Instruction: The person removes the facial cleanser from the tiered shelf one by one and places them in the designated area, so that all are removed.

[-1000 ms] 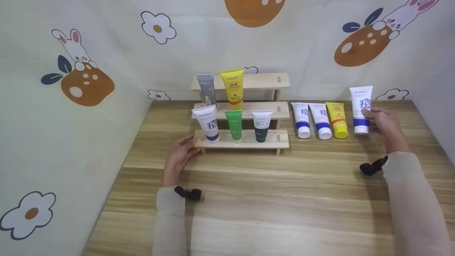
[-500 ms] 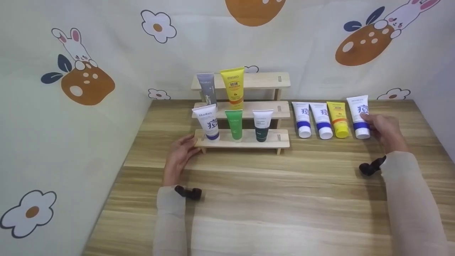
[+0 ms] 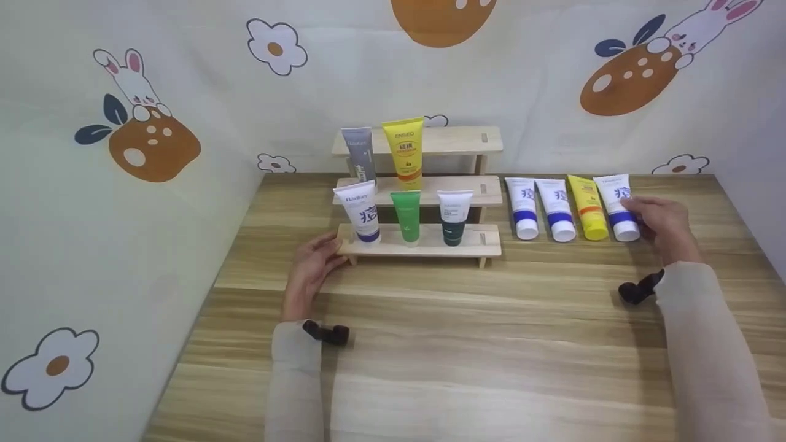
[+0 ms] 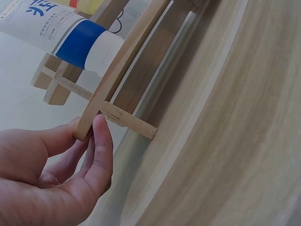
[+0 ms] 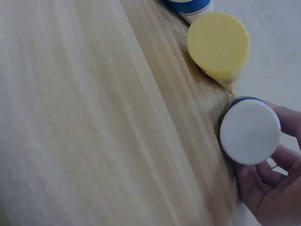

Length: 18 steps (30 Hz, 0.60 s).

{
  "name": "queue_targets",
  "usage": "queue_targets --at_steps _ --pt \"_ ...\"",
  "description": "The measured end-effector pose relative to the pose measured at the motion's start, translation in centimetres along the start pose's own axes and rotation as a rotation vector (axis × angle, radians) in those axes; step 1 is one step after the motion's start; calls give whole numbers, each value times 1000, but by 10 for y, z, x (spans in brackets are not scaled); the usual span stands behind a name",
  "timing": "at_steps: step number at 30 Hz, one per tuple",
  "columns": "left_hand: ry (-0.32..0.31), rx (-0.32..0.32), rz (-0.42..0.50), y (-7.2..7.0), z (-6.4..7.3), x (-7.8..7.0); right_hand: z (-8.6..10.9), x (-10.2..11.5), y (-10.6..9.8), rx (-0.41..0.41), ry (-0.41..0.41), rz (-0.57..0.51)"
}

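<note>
My left hand [image 3: 312, 270] pinches the left end of the bottom board of a three-step wooden display rack [image 3: 424, 250]; in the left wrist view the thumb lies above the board and the fingers below. My right hand [image 3: 665, 224] grips a white squeeze tube with a blue band [image 3: 616, 199], thumb on its front. The tube leans back on the table, its white cap [image 5: 250, 132] toward me. Right beside it is a yellow tube [image 3: 589, 209], tilted slightly. Two more white-and-blue tubes [image 3: 522, 202] continue the row leftward.
On the rack's lowest step stand a white-and-blue tube [image 3: 362, 212], a green tube [image 3: 408, 215] and a white-and-dark-green tube [image 3: 453, 215]. A grey tube [image 3: 361, 156] and a yellow tube [image 3: 405, 153] stand on the middle step. A patterned wall cloth [image 3: 522, 80] rises behind.
My right hand has lowered the white-and-blue tube to the table and shifted it left against the yellow tube, which has tilted. My left hand has stayed on the rack.
</note>
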<state>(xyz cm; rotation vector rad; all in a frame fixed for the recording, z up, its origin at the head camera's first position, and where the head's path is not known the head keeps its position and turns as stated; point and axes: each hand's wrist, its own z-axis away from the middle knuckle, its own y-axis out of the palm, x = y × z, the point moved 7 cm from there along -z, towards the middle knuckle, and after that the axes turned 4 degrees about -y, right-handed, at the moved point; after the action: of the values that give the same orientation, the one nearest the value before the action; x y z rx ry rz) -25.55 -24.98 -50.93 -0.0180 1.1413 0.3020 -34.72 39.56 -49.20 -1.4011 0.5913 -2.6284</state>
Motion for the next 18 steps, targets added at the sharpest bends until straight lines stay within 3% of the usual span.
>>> queue_targets --at_steps 5,12,18 --pt "5 3 -2 0 0 0 1 -4 -2 16 -4 -89" --pt "5 9 -21 -1 1 1 3 -4 -1 32 -13 -50" --pt "2 10 -26 -1 1 1 11 12 0 -32 -55 -28"
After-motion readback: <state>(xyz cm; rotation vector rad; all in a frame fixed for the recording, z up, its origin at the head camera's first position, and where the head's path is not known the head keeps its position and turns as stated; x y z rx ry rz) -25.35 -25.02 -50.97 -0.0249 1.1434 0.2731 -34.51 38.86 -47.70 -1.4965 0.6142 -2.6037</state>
